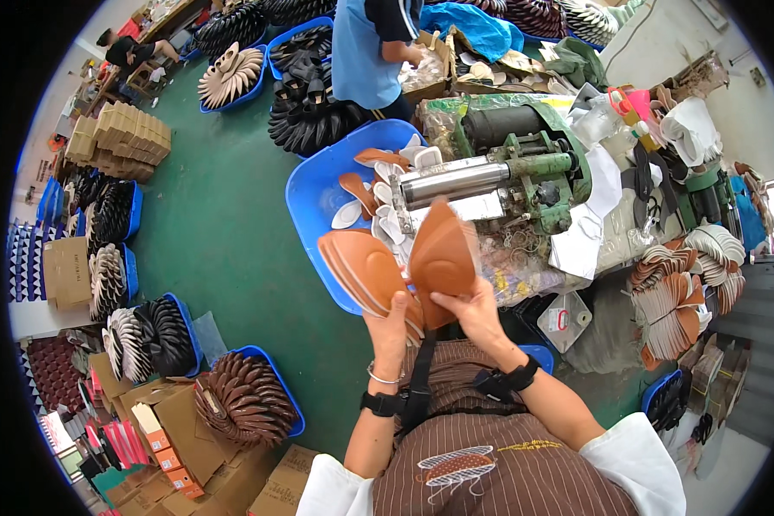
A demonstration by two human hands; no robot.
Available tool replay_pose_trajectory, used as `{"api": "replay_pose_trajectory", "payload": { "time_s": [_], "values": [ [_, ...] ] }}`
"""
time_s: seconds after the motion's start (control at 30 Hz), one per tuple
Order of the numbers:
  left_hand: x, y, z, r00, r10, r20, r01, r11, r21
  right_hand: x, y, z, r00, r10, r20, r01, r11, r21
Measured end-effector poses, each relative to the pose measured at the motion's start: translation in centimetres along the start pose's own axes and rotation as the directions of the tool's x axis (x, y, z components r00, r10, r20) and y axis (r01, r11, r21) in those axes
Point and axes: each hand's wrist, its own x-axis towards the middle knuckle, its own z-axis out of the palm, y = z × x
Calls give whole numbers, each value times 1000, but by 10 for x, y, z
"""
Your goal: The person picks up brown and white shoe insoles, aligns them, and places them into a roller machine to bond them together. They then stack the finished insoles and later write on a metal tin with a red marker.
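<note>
My left hand (388, 330) is closed on a small stack of tan shoe insoles (363, 268) with pale edges, thumb on top. Another tan insole stack (443, 254) is gripped in my right hand (477, 316). The two stacks fan apart at the top and come together low, between my hands. Behind them, a blue tub (305, 193) holds loose white and brown insoles (358, 191). Just beyond my right hand stands a green machine (533, 168) with a shiny metal roller (456, 182).
A person in a blue shirt (359, 56) works at the far side by a cardboard box (430, 73). Stacked insoles (671, 314) lie at the right. Left on the green floor (215, 232) stand several blue tubs of shoe parts and a brown insole pile (245, 400).
</note>
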Motion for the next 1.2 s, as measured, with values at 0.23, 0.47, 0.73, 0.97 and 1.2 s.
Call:
{"api": "replay_pose_trajectory", "payload": {
  "time_s": [0.23,0.47,0.73,0.97,1.2],
  "values": [
    [11,6,-18,980,-169,100,179,979,-101,44,-2,-64,995,76,-58,-89,955,-284],
    [5,4,-14,995,-104,4,103,992,73,24,-15,-50,970,213,118,-210,977,-40],
    [1,19,13,999,45,19,-48,977,209,61,-14,-27,989,138,-49,-140,990,-28],
    [2,6,11,996,47,-75,-32,980,199,5,-1,-12,949,295,-114,-297,955,1],
    [7,-2,5,991,-63,-118,79,987,139,63,2,-33,987,63,-149,-76,994,-83]
  ]
}}
